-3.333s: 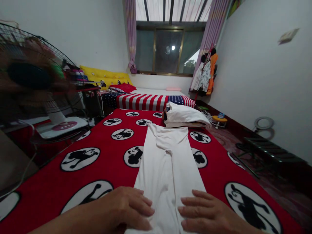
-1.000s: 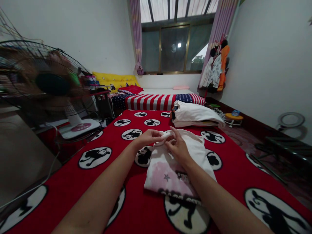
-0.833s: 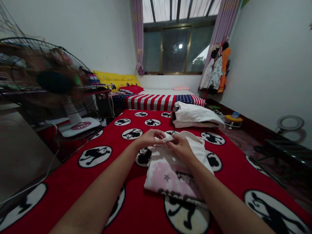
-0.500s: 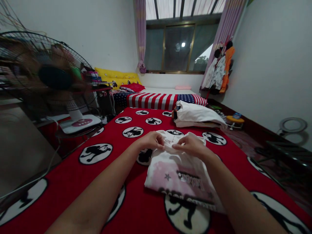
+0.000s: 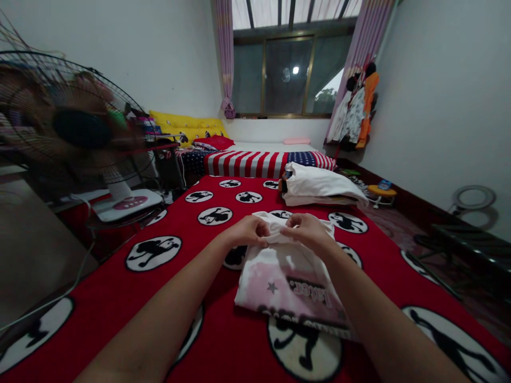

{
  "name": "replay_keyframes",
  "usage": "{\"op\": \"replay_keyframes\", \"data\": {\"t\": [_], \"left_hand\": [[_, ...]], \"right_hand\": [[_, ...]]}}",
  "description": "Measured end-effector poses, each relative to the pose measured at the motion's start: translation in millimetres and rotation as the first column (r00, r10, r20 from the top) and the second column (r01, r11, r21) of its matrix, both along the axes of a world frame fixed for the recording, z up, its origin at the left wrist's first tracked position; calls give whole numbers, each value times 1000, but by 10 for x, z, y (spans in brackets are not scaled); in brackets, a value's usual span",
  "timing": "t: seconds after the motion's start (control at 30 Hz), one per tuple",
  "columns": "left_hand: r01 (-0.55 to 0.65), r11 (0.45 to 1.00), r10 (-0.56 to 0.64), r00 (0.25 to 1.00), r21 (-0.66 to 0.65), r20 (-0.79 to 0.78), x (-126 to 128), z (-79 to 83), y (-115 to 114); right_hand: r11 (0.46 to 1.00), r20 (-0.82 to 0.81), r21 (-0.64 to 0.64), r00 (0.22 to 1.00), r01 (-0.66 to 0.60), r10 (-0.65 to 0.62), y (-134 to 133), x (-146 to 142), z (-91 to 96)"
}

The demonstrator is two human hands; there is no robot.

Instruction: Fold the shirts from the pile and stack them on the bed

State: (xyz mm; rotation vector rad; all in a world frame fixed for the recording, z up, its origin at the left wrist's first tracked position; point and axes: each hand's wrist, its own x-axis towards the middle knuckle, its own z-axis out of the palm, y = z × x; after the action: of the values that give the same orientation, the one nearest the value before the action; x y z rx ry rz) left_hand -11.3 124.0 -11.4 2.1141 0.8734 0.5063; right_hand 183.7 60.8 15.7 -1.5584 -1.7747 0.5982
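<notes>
A white T-shirt point(image 5: 279, 266) with a pink print, a star and lettering lies folded on the red bedspread point(image 5: 167, 298). At its far end, my left hand point(image 5: 250, 231) pinches the white fabric near the neckline. My right hand point(image 5: 305, 230) grips the same bunched edge a little to the right, thumb and fingers closed on it. Between the two hands the cloth is gathered in small creases. My right forearm covers part of the shirt's right side.
A stack of folded white clothes point(image 5: 319, 186) sits at the bed's far right corner. To the left, a running fan point(image 5: 82, 127) stands on a stool. Beyond is another bed with a striped cover point(image 5: 247, 164); a small orange stool point(image 5: 381, 191) stands right of it.
My right hand has shifted slightly up and left along the shirt's edge, closer to my left hand. The camera view has turned slightly, moving the room a little left.
</notes>
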Motion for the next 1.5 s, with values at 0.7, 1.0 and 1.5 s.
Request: {"op": "replay_keyframes", "data": {"t": [0.7, 1.0, 1.5], "left_hand": [[-483, 875, 472, 830, -40, 298, 205, -239, 29], [-590, 808, 557, 755, -13, 347, 58, -283, 185], [-676, 571, 745, 665, 466, 52, 205, -38, 512]], "right_hand": [[988, -574, 150, 812, -25, 107, 78, 23, 4], [921, -599, 46, 748, 387, -284, 121, 864, 208], [861, 482, -208, 815, 465, -323, 141, 1218, -94]]}}
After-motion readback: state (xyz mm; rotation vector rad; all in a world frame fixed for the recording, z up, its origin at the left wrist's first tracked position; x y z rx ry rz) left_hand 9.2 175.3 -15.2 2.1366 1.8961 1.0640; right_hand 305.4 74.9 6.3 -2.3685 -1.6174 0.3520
